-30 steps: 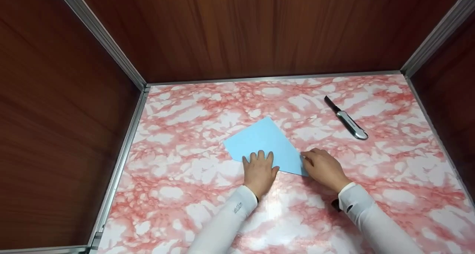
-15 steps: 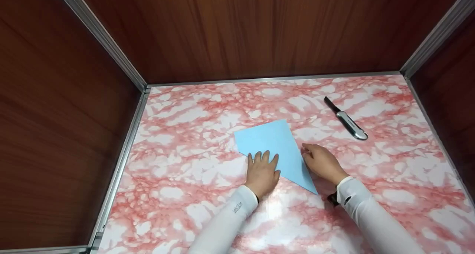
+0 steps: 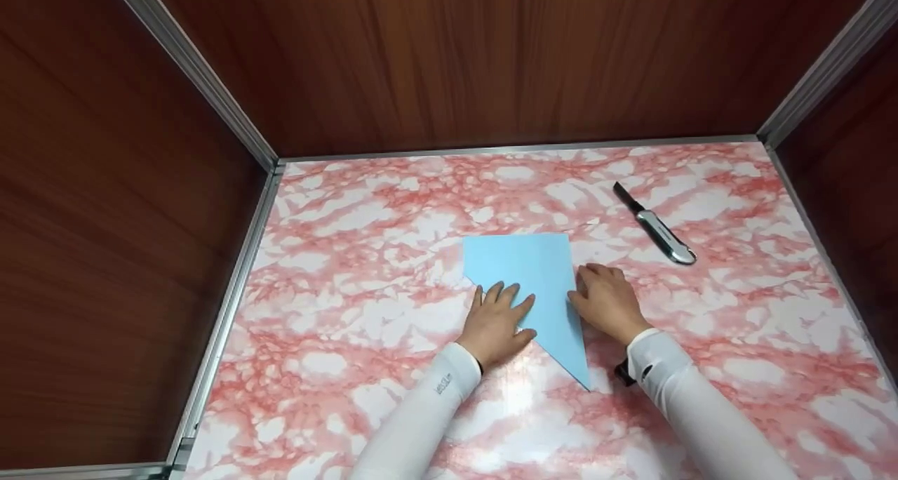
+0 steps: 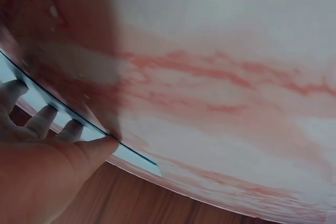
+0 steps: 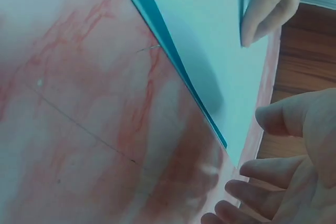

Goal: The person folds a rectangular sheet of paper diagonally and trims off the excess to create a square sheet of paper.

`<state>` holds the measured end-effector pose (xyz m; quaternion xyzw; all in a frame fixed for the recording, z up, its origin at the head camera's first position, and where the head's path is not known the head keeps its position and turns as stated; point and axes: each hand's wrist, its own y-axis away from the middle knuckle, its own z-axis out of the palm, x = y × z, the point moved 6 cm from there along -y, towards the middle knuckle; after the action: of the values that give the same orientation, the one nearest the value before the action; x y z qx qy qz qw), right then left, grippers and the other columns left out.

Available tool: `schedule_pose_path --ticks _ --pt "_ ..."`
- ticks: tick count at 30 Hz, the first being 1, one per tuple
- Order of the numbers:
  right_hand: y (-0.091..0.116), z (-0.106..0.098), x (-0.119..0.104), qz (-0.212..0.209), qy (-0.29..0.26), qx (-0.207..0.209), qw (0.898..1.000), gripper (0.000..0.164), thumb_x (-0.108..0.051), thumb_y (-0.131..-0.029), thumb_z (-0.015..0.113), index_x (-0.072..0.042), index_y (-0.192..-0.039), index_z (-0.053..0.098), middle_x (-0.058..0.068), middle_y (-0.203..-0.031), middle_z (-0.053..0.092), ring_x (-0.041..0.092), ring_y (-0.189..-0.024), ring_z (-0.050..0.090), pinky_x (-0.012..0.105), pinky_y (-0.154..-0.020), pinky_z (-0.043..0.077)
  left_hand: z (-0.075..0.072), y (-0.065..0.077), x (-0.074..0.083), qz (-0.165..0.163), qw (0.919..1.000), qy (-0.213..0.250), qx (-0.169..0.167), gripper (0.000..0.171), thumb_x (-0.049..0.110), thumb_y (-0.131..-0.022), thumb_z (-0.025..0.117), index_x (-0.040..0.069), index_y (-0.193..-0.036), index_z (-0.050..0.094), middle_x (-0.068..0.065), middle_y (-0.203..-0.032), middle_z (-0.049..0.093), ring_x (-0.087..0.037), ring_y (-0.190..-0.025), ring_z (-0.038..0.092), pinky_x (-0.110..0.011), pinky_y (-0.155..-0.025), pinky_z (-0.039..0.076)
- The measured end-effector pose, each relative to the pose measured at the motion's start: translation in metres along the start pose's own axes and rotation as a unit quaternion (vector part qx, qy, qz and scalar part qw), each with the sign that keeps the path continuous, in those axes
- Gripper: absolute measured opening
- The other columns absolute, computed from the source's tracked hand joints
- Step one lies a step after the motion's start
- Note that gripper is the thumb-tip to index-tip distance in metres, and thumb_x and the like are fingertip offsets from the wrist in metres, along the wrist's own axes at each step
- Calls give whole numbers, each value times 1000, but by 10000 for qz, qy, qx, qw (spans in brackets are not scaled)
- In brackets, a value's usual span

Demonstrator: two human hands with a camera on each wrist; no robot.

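Note:
A folded sheet of light blue paper (image 3: pixel 526 262) lies on the table, its far edge straight and its near end narrowing to a point. Across its left slanting edge, my left hand (image 3: pixel 494 329) rests with spread fingers. The left wrist view has the same hand (image 4: pixel 47 150) with its fingertips on the paper (image 4: pixel 134 157). My right hand (image 3: pixel 609 303) is at the paper's right edge; in the right wrist view its thumb and fingers (image 5: pixel 270 171) are apart with nothing between them. A layered fold shows along the edge of the paper (image 5: pixel 210 24) there.
A utility knife (image 3: pixel 663 234) with a black blade lies farther back on the right of the red-and-white marbled table (image 3: pixel 337 340). Dark wood panels (image 3: pixel 449 59) with metal edging stand behind and at both sides.
The paper has turned clockwise, its far edge now running level across the view. My left hand has stayed on it. My right hand has shifted slightly along its right edge.

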<state>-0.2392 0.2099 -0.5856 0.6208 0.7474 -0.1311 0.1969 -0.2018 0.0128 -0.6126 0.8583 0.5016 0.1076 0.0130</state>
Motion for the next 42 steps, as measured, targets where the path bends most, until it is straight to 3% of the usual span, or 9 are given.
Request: schedule_pose_path --ticks 9,18,25,34,38,40,42 --pt "-4 10 3 58 356 -3 9993 60 -29 -98 65 11 -140 53 34 -142 47 55 -130 39 67 -105 33 -3 -4 -3 317 9992 -180 177 66 62 -100 53 31 -158 43 -5 -160 39 -32 -147 32 -60 -119 21" --pt "-4 14 0 97 317 236 9992 61 -28 -96 67 14 -139 53 34 -141 48 54 -129 38 66 -104 33 -1 -5 -3 357 9992 -91 149 66 62 -101 53 30 -158 43 -6 -159 38 -31 -146 32 -61 -118 22" --pt "-2 16 0 107 246 46 9996 68 -29 -97 70 7 -150 45 32 -145 44 53 -131 36 66 -106 29 0 -6 -7 238 9993 261 138 67 60 -100 56 27 -157 44 -7 -162 33 -30 -149 29 -60 -120 19" --pt "-1 15 2 141 252 -163 9994 68 -31 -99 68 0 -154 43 29 -149 41 51 -133 34 66 -106 27 -6 -15 -15 335 9991 -88 254 75 71 -92 60 27 -152 50 -4 -152 44 -27 -142 38 -69 -113 26" --pt "-1 15 2 174 327 -199 9991 68 -32 -99 69 0 -153 44 28 -149 40 51 -133 33 66 -106 28 -8 -17 -20 230 9990 197 342 76 70 -90 63 22 -148 52 -6 -152 43 -28 -141 38 -64 -115 26" --pt "-1 15 2 167 346 -207 9990 68 -32 -98 69 0 -153 45 28 -149 41 51 -133 33 66 -106 28 -10 -16 -25 -5 9972 580 463 71 64 -93 64 19 -146 54 -9 -154 41 -29 -143 36 -57 -118 27" --pt "-1 16 2 154 341 -220 9991 68 -32 -98 69 0 -153 45 28 -149 41 51 -133 33 66 -106 28 -12 -15 -33 -408 9902 1182 629 64 54 -97 64 15 -146 54 -11 -158 36 -30 -147 31 -50 -119 28"
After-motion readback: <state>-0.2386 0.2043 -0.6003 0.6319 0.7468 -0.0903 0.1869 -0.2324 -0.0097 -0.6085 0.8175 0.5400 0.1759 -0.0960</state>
